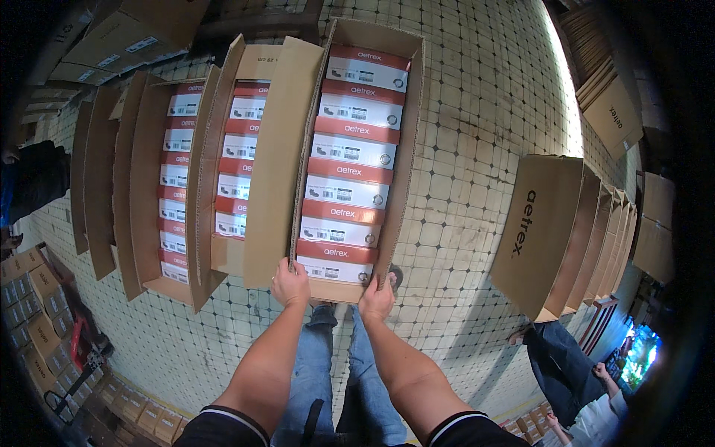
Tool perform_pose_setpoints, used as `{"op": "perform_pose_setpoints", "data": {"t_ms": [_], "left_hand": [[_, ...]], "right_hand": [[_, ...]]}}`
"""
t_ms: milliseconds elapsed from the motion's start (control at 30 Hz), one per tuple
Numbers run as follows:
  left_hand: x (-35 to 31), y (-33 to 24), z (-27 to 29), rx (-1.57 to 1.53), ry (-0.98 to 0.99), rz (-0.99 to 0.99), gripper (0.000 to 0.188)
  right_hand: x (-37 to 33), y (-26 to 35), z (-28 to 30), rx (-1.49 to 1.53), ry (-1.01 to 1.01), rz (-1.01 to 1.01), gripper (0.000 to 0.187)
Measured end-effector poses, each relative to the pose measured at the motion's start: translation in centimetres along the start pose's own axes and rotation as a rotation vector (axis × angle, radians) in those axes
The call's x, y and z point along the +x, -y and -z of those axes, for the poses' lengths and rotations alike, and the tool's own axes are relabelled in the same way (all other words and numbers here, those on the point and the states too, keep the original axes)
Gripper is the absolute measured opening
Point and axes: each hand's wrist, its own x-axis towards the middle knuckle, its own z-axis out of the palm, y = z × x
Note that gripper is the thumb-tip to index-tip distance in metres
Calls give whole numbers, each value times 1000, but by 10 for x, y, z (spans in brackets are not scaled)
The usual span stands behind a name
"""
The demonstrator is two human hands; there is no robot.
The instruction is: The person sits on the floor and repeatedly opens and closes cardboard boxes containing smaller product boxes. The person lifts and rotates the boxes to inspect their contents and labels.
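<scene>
In front of me is a long open cardboard carton (pixel 337 290) packed with a row of white shoe boxes (pixel 346 192) with red lids. My left hand (pixel 291 284) is closed around its near left corner, fingers over the edge. At the near right corner, my right hand (pixel 377 297) grips the carton wall in the same way. A raised cardboard flap (pixel 281 164) stands along the carton's left side. Beyond that flap are more shoe boxes (pixel 238 146) in a neighbouring open carton.
Further open cartons (pixel 141 201) line up on the left. Across the tiled floor (pixel 454 149), a row of upright cartons (pixel 538 231) stands at the right. A person (pixel 566 372) is at the lower right, near a lit screen (pixel 639 357). Stacked boxes (pixel 45 305) and a red pallet jack (pixel 78 339) are lower left.
</scene>
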Motion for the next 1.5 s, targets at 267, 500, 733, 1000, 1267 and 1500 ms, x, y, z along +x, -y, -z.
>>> {"op": "perform_pose_setpoints", "data": {"t_ms": [267,500,733,1000,1267,1500], "left_hand": [[0,4,-1,15,29,-6,26],[1,4,1,-30,43,2,26],[1,8,-4,-16,4,-41,26],[4,19,-10,3,5,-46,22],[14,0,18,-77,19,-190,33],[36,-42,45,130,220,-375,43]], "right_hand": [[-1,8,8,80,100,-100,33],[-1,3,-1,22,53,-67,29],[-1,-1,-3,36,14,18,29],[0,7,16,-77,200,-3,43],[171,121,50,-328,412,206,56],[247,103,96,-599,595,503,47]]}}
